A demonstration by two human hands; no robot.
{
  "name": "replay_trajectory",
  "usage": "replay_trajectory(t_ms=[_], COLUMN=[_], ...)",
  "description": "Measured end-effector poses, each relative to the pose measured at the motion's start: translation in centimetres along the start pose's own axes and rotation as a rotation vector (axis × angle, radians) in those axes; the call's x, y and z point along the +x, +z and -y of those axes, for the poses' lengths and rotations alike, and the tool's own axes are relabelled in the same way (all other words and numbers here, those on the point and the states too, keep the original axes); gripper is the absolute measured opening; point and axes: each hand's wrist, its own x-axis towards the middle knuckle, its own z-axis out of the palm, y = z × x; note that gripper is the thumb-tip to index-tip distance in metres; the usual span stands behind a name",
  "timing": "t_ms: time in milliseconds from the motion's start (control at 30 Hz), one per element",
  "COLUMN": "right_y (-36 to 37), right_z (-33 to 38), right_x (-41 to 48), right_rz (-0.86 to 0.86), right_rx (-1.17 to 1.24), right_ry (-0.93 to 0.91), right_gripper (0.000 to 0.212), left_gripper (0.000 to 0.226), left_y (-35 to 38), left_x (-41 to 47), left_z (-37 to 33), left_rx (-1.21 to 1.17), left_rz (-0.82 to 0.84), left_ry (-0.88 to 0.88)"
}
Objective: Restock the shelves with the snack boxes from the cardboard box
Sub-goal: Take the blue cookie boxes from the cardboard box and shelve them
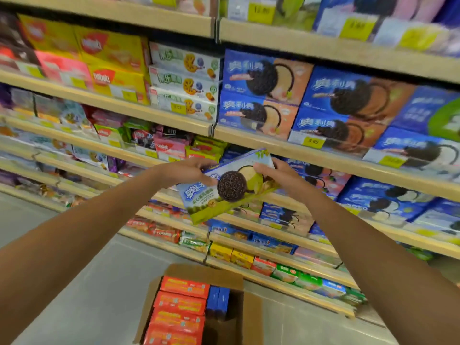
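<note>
Both hands hold one snack box (pixel 219 195), blue and green with a dark sandwich cookie printed on its front, tilted in the air before the middle shelves. My left hand (pixel 191 170) grips its upper left edge and my right hand (pixel 276 175) grips its upper right end. Below on the floor stands the open cardboard box (pixel 251 317), holding several red-orange snack boxes (pixel 181 305) stacked on the left and two blue boxes (pixel 219 301) upright beside them; its right side looks empty and dark.
Wooden shelves (pixel 323 158) full of snacks fill the view. Blue cookie boxes (pixel 343 103) stand on the right, white boxes (pixel 184 80) in the centre, yellow boxes (pixel 112 63) on the left. Grey floor (pixel 87 282) runs along the lowest shelf.
</note>
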Motion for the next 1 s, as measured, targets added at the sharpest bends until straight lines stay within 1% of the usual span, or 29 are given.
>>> replay_trajectory(t_ms=[100, 133, 167, 233, 267, 367, 433, 467, 500, 600, 633, 667, 700, 733, 767, 833, 867, 933, 1000], right_y=[-2.2, -2.9, -3.5, -4.8, -5.3, -7.0, -8.4, -9.3, -10.0, -12.1, -12.6, -13.3, -14.0, -14.7, -15.3, -16.4, -16.5, -17.3, -18.0], right_z=[3.9, 4.9, 5.9, 7.9, 8.7, 11.4, 12.7, 13.5, 14.2, 16.1, 16.8, 17.4, 18.1, 18.6, 19.3, 20.6, 21.2, 22.4, 23.6], right_x=[-0.7, -1.0, -1.4, -1.9, -2.1, -2.7, -2.6, -2.5, -2.5, -2.2, -2.2, -2.0, -1.9, -1.7, -1.7, -1.2, -0.9, -0.2, 0.8], right_rz=[-0.073, -0.115, -0.17, -0.266, -0.302, -0.421, -0.483, -0.505, -0.529, -0.613, -0.632, -0.65, -0.673, -0.692, -0.72, -0.741, -0.747, -0.753, -0.76], right_rx=[0.002, -0.006, -0.002, 0.031, 0.038, 0.019, 0.039, 0.058, 0.079, 0.144, 0.176, 0.222, 0.257, 0.28, 0.294, 0.295, 0.293, 0.285, 0.284], right_ry=[-0.061, -0.078, -0.104, -0.157, -0.174, -0.231, -0.252, -0.257, -0.259, -0.311, -0.327, -0.345, -0.356, -0.364, -0.37, -0.41, -0.425, -0.449, -0.459], right_gripper=[0.065, 0.068, 0.061, 0.031, 0.024, 0.021, 0.023, 0.026, 0.035, 0.084, 0.092, 0.093, 0.088, 0.077, 0.062, 0.047, 0.044, 0.043, 0.045], left_gripper=[0.049, 0.049, 0.054, 0.062, 0.062, 0.049, 0.038, 0.032, 0.029, 0.032, 0.035, 0.038, 0.044, 0.051, 0.062, 0.085, 0.085, 0.075, 0.071], left_y=[-2.0, -2.2, -2.4, -3.1, -3.3, -4.5, -5.1, -5.5, -6.1, -7.5, -7.9, -8.3, -8.7, -9.1, -9.3, -9.5, -9.5, -9.9, -11.1], left_x=[-0.7, -1.2, -1.3, -1.3, -1.4, -2.0, -2.6, -2.8, -2.6, -2.2, -1.9, -1.6, -1.0, -0.5, 0.3, 1.4, 1.8, 2.9, 3.3], left_z=[-4.7, -6.1, -7.2, -9.1, -10.2, -14.0, -16.4, -17.5, -18.2, -20.4, -21.0, -21.5, -22.0, -22.2, -22.5, -23.2, -23.4, -24.5, -25.6], left_rx=[0.048, 0.062, 0.068, 0.078, 0.099, 0.207, 0.251, 0.266, 0.261, 0.138, 0.072, 0.013, -0.04, -0.112, -0.177, -0.226, -0.232, -0.237, -0.257], left_rz=[-0.006, -0.017, -0.037, -0.071, -0.101, -0.22, -0.328, -0.407, -0.492, -0.727, -0.768, -0.776, -0.759, -0.717, -0.674, -0.603, -0.605, -0.657, -0.69], left_ry=[0.108, 0.137, 0.162, 0.216, 0.236, 0.318, 0.405, 0.46, 0.515, 0.614, 0.617, 0.603, 0.586, 0.566, 0.547, 0.525, 0.521, 0.538, 0.562])
